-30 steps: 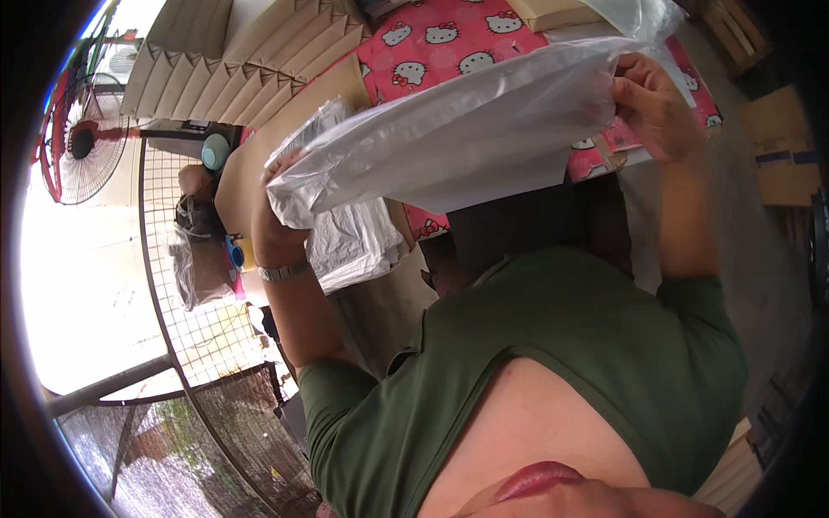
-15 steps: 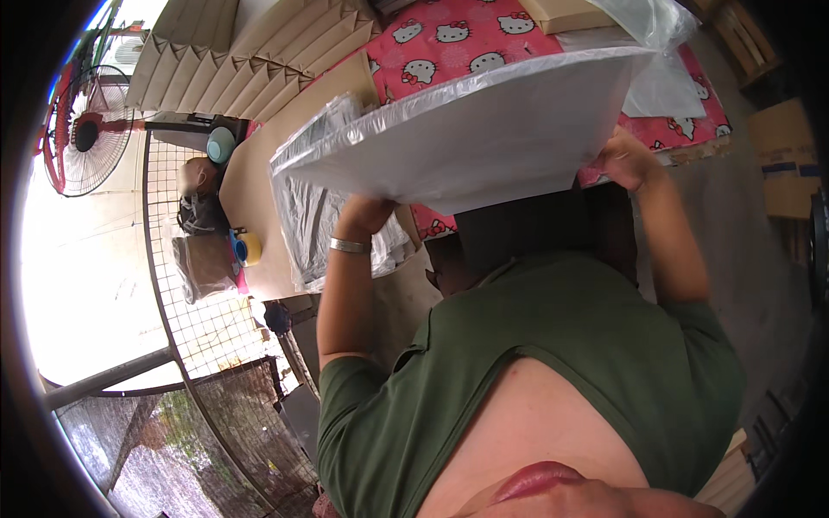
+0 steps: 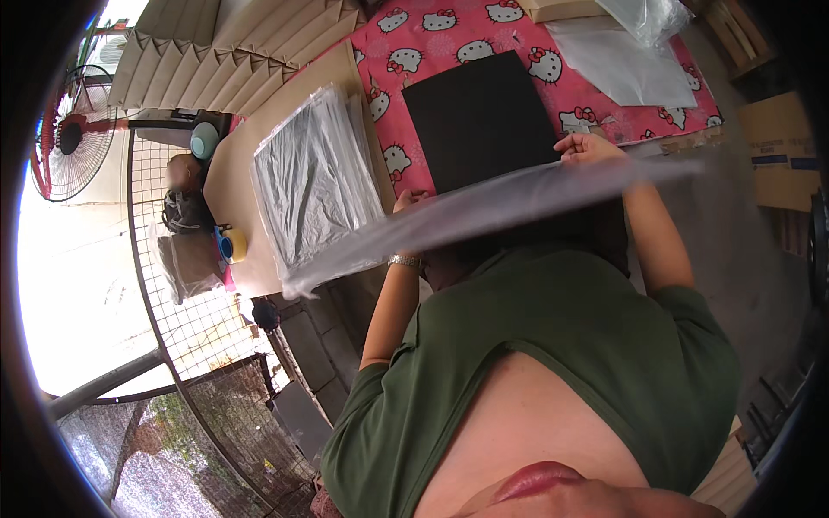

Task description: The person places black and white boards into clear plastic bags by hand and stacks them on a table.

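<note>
My left hand is closed at the near left corner of a flat black board on the table. By the board's near right edge, my right hand has curled fingers, with thumb and forefinger close together. A wide translucent plastic sheet, blurred by motion, stretches across both wrists between the board and my body. Both hands appear to grip its far edge, though the exact grip is partly hidden. Left of the board lies a stack of clear plastic-wrapped flat pieces.
A pink patterned cover lies on the table. Folded brown cardboard stands at the far left, and loose clear plastic lies far right. Beyond the left edge are a fan, a tape roll and wire mesh.
The plastic sheet has come down and toward my body, uncovering the black board and the wrapped stack. My left hand has moved right; my right hand has shifted slightly left.
</note>
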{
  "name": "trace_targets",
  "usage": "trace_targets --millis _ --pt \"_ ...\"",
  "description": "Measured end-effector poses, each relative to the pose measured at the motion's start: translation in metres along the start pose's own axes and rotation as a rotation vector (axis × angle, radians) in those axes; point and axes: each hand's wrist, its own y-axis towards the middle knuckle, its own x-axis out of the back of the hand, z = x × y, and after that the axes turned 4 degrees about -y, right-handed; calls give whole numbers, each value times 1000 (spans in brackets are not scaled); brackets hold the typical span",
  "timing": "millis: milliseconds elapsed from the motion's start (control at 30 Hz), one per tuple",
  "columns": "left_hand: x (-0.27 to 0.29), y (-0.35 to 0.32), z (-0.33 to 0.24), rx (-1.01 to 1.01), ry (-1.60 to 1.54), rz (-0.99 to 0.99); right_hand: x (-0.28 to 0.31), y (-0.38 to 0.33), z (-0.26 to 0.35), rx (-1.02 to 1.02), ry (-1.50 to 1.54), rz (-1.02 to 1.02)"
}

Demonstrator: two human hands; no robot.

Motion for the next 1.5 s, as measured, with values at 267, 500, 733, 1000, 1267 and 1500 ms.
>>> trace_targets --millis 267,500,733,1000,1267,1500 --pt "5 -20 -36 170 -26 -53 -1 -37 9 214 -775 -210" --pt "47 -80 -93 -417 -212 180 -74 -117 76 495 -537 296" --pt "17 -50 -80 -227 -338 301 -60 -58 24 316 -343 104" --pt "0 -39 -46 47 -605 114 -53 -22 3 319 -484 -73" --pt "72 -35 -31 119 -865 -449 -159 49 75 362 -517 -26" --pt "182 -58 19 277 -875 -896 -266 132 72 220 -376 386"
